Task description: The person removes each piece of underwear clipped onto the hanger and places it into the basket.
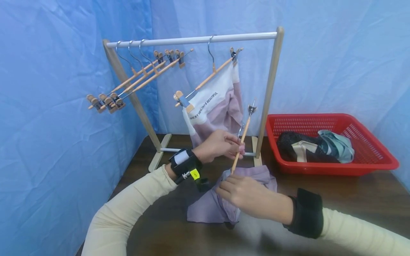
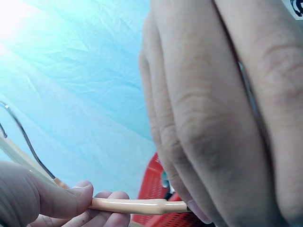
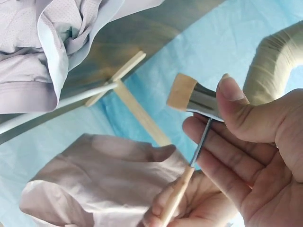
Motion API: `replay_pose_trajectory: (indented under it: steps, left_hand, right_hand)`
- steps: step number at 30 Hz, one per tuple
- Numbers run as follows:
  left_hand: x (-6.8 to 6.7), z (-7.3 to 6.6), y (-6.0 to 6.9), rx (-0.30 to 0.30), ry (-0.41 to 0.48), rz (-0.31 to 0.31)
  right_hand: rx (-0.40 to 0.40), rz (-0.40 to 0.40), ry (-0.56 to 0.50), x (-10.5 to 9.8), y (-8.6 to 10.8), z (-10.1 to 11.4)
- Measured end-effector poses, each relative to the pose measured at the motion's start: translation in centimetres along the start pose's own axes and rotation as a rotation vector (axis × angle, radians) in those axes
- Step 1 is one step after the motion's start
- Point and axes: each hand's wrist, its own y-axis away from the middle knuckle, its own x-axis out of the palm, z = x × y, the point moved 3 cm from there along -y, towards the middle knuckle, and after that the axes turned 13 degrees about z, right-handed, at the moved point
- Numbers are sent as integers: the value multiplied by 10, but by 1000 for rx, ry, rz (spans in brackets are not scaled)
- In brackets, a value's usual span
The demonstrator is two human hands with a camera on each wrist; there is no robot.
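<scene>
My left hand (image 1: 219, 145) pinches the wooden rod of a clip hanger (image 1: 246, 128) near its hook, holding it at a slant above the table. At the hanger's near end, my right hand (image 1: 248, 195) holds a metal clip with a wooden pad (image 3: 182, 91), thumb against the clip in the right wrist view. In the left wrist view, the right hand's fingers hide that clip. Below the hands, mauve underwear (image 1: 205, 208) lies crumpled on the table. Another mauve pair with a white printed waistband (image 1: 208, 101) hangs from a clip hanger on the rack.
A rack with a white rail (image 1: 192, 40) stands at the back. Several clip hangers (image 1: 144, 76) hang bunched at its left. On the right sits a red basket (image 1: 374, 142) holding dark and green garments (image 1: 334, 145). The brown table (image 1: 346, 202) lies under everything.
</scene>
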Motion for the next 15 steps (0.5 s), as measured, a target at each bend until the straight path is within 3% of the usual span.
replay_pose_trajectory:
  steps: [7, 12, 15]
  left_hand:
    - [-9, -13, 9, 119, -34, -62]
    - [-14, -26, 19, 250, -101, -113]
    - [-18, -32, 25, 320, -140, -165]
  right_hand:
    - [32, -101, -48, -1, 0, -5]
    - [47, -154, -96, -8, 2, -10]
    - [72, -232, -120, -16, 6, -13]
